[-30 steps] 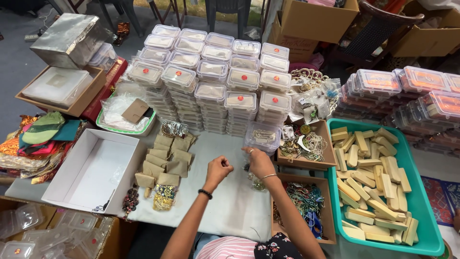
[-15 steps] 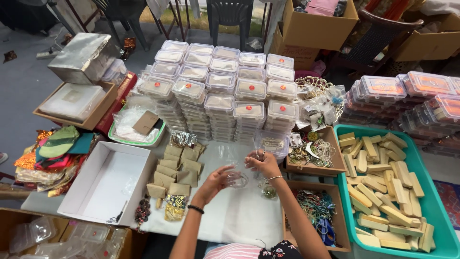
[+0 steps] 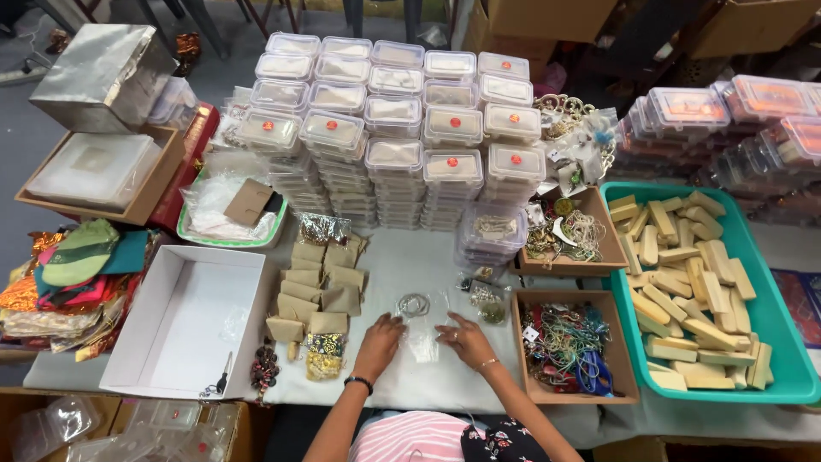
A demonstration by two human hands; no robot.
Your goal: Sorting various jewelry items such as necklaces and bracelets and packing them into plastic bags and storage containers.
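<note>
My left hand (image 3: 379, 342) and my right hand (image 3: 464, 339) lie flat on the white tabletop, fingers spread, either side of a clear plastic pouch (image 3: 421, 340). Just beyond the pouch lies a small silver ring-shaped piece of jewellery (image 3: 414, 305), touched by neither hand. A black band circles my left wrist and a thin bracelet my right. Tan cards (image 3: 318, 287) are laid in overlapping rows left of my left hand. A small clear packet with dark jewellery (image 3: 488, 301) rests right of the ring.
Stacks of clear lidded boxes (image 3: 393, 137) fill the back. An open white box (image 3: 184, 329) sits left. A teal tray (image 3: 782, 342) of tan blocks stands right, beside two brown trays (image 3: 534, 389) of jewellery and cords. Folded fabrics (image 3: 73, 274) lie far left.
My hands were raised and closed around small pieces, then lowered toward me. They now lie flat on the table by the pouch. The view has shifted closer.
</note>
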